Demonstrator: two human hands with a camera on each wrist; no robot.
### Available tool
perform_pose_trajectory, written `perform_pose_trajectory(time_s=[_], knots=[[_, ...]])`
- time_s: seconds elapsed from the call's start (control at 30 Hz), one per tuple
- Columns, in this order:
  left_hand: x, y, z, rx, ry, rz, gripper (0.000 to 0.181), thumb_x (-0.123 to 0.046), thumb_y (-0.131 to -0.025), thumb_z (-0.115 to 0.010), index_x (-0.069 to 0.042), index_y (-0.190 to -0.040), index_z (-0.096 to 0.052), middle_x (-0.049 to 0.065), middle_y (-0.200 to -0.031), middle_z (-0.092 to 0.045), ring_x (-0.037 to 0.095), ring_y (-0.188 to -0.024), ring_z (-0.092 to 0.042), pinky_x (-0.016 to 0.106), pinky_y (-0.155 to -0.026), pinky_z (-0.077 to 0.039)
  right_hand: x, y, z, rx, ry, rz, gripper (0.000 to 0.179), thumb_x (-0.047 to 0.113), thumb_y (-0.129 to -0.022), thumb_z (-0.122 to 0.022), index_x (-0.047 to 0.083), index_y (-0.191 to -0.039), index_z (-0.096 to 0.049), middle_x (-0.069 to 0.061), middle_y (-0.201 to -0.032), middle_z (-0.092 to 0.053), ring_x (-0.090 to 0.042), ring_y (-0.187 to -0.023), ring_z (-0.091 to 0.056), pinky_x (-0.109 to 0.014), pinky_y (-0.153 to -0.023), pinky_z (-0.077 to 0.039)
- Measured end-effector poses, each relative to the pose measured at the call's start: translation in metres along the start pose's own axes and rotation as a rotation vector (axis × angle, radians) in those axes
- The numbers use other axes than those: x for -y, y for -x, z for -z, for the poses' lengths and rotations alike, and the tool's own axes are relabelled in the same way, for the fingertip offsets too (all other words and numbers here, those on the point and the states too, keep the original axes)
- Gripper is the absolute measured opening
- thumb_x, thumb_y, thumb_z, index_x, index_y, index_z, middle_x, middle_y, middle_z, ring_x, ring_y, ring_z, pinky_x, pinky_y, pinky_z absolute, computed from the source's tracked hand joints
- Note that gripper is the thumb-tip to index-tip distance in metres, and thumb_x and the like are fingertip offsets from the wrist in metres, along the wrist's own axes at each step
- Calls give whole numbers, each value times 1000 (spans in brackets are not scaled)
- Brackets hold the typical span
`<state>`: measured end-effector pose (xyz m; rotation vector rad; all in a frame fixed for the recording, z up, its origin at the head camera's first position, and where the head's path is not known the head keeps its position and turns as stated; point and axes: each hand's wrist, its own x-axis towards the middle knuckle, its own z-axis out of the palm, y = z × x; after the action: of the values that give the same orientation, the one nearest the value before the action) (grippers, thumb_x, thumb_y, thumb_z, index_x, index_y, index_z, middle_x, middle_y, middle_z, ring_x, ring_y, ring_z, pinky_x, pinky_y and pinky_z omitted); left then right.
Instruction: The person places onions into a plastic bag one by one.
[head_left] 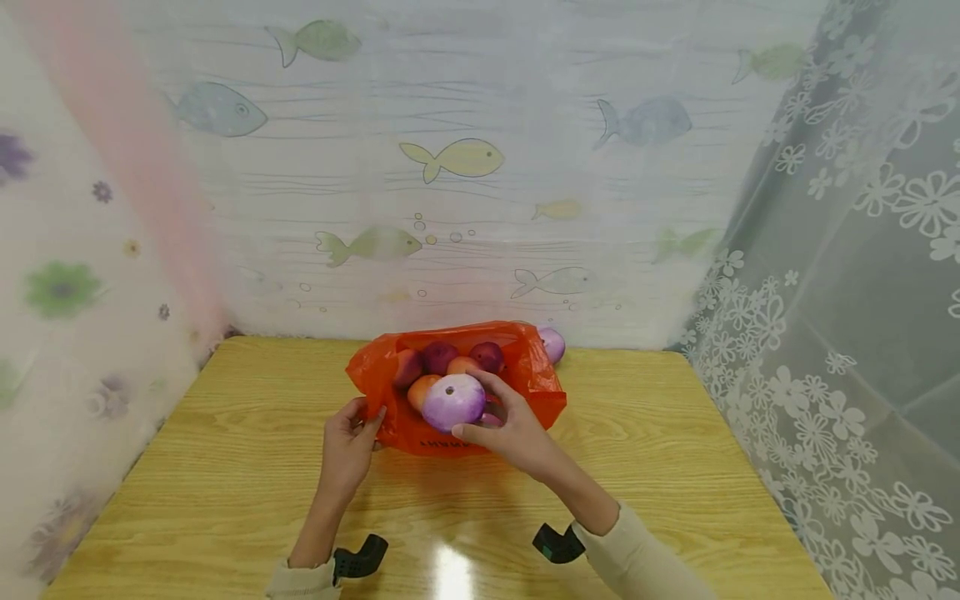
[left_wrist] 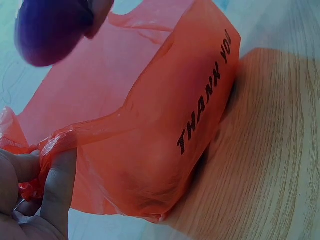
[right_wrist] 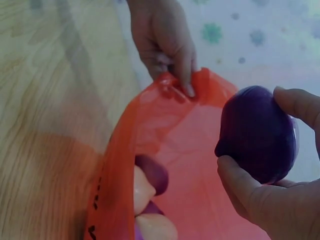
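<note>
A red-orange plastic bag (head_left: 405, 435) with "THANK YOU" printed on it lies with its mouth spread on the table. My left hand (head_left: 347, 446) pinches its left rim, the film bunched between thumb and fingers (left_wrist: 59, 192). With thumb and fingers, my right hand (head_left: 517, 427) holds a round purple-and-white onion (head_left: 453, 403) above the bag's mouth. In the right wrist view the onion (right_wrist: 257, 135) looks dark purple, a small pointed tip facing the bag. Inside lie dark red-purple pieces (head_left: 440, 357) and orange, peach-like ones (head_left: 423, 392), partly covered by the held onion.
Another light purple round piece (head_left: 552, 344) rests on the wooden table (head_left: 637, 467) just behind the bag's right side. A fish-patterned curtain (head_left: 480, 275) hangs along the back edge, with flowered sheets (head_left: 810, 417) at both sides.
</note>
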<state>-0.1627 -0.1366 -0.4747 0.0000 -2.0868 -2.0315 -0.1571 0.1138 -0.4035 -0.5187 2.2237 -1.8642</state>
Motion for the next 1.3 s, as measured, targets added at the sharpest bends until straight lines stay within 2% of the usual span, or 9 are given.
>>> perform_pose_trajectory(time_s=[0.27,0.47,0.83,0.97,1.03,1.1,1.2,1.3], knots=[[0,0,-1,2,14,11,24,2,-102,-56,11,-123,-62,31,-114,-65,3,-76,-69,21,-61,-59,-10,-37,-7,-25,110,-33,74,21,-88,-81,16,-152,-44,-9,-140,-54,-30,-118,-59,-42,-95,-58],[0,1,-1,4,10,16,24,1,-102,-57,10,-124,-62,32,-115,-65,3,-77,-69,21,-62,-59,-17,-65,-9,-16,183,-30,74,26,-89,-79,11,-152,-43,-10,-142,-55,-31,-124,-58,-46,-103,-53],[-1,2,-1,14,11,11,25,-1,-102,-58,9,-125,-62,32,-116,-65,4,-77,-69,21,-61,-59,-28,-103,-10,-26,213,-27,68,19,-88,-79,17,-148,-49,-9,-140,-57,-30,-126,-60,-47,-106,-51],[-1,2,-1,11,6,15,25,-2,-102,-58,8,-125,-63,31,-114,-66,4,-75,-69,22,-60,-59,-31,-113,-7,-37,224,-70,63,19,-87,-81,14,-143,-53,-11,-135,-58,-25,-109,-63,-35,-85,-58],[-1,2,-1,9,7,15,25,-1,-102,-58,9,-124,-63,30,-113,-66,4,-75,-69,22,-60,-59,-33,-117,-6,-43,208,-103,60,19,-86,-82,13,-140,-55,-10,-120,-61,-20,-87,-63,-27,-68,-55],[-1,1,-1,10,12,12,25,-1,-102,-58,9,-124,-63,30,-112,-66,4,-75,-69,22,-60,-59,-34,-120,-6,-52,182,-137,58,16,-86,-82,11,-137,-56,-8,-106,-60,-16,-69,-57,-23,-57,-47],[0,1,-1,11,22,8,25,0,-102,-57,10,-124,-62,30,-111,-66,5,-75,-69,23,-60,-59,-35,-124,-6,-56,109,-169,54,13,-86,-82,8,-133,-55,-5,-87,-53,-13,-52,-45,-24,-50,-40],[0,1,-1,10,25,3,24,-1,-102,-58,10,-124,-62,29,-109,-66,5,-75,-69,23,-60,-59,-35,-127,-6,-61,78,-175,51,11,-86,-82,5,-129,-55,-4,-83,-51,-13,-55,-44,-24,-51,-39]])
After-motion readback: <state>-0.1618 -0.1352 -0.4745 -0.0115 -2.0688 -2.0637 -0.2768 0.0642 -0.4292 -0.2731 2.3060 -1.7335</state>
